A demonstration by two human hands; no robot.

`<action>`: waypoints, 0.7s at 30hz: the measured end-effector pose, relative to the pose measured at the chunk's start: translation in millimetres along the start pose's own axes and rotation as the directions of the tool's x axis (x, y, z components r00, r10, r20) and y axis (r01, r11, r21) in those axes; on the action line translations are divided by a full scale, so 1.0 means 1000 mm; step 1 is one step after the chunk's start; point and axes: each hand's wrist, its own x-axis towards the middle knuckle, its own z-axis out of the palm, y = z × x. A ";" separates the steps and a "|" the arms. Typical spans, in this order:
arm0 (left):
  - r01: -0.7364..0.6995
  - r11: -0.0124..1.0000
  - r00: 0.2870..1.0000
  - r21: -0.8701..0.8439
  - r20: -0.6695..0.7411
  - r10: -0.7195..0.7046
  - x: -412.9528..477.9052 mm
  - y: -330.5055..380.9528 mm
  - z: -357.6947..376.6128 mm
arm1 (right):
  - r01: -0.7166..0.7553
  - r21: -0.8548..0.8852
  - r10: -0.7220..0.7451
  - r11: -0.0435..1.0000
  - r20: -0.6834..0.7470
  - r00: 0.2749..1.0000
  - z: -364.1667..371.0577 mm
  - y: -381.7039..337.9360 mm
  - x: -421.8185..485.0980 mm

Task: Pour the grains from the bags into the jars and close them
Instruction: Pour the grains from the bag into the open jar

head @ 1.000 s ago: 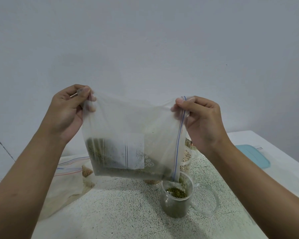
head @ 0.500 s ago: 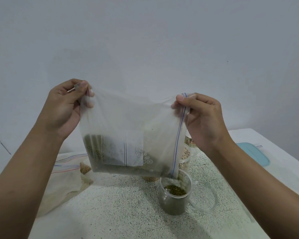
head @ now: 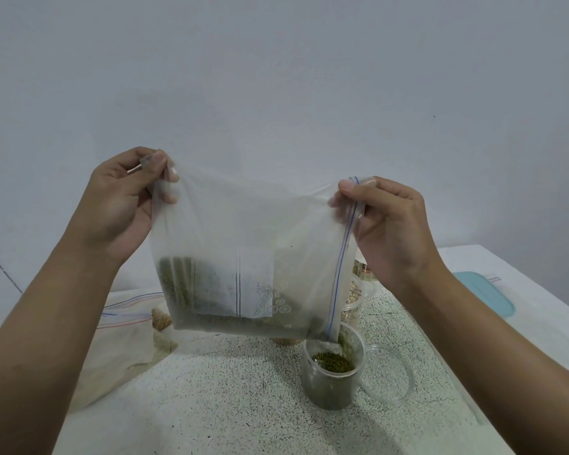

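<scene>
A clear zip bag (head: 243,244) with green grains along its lower edge hangs turned on its side in the air. My left hand (head: 122,201) pinches its upper left corner, and my right hand (head: 388,224) pinches the upper end of the zip strip. The bag's lower right corner dips over an open clear jar (head: 334,372) holding green grains, which stands on the speckled mat (head: 227,399). A clear round lid (head: 391,376) lies flat right beside that jar.
Behind the bag stands another jar (head: 353,298) with pale grains, partly hidden. More zip bags (head: 125,323) lie on the left of the mat. A teal lid (head: 483,293) lies on the white table (head: 539,339) at the right. A plain wall fills the background.
Both hands and the bag have shifted slightly upward and left over the jar. The grip on the two corners is the same.
</scene>
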 end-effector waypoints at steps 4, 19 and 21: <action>0.002 1.000 1.000 -0.003 0.005 -0.001 -0.001 0.001 0.001 | 0.004 -0.001 -0.004 1.000 -0.005 1.000 0.001 -0.001 0.000; -0.001 1.000 1.000 0.006 0.008 0.001 -0.002 0.005 0.001 | 0.006 -0.021 -0.006 1.000 -0.010 1.000 0.002 -0.002 -0.002; -0.002 1.000 1.000 0.008 0.011 0.002 -0.002 0.004 0.001 | 0.006 -0.021 -0.006 1.000 -0.011 1.000 0.003 -0.003 -0.002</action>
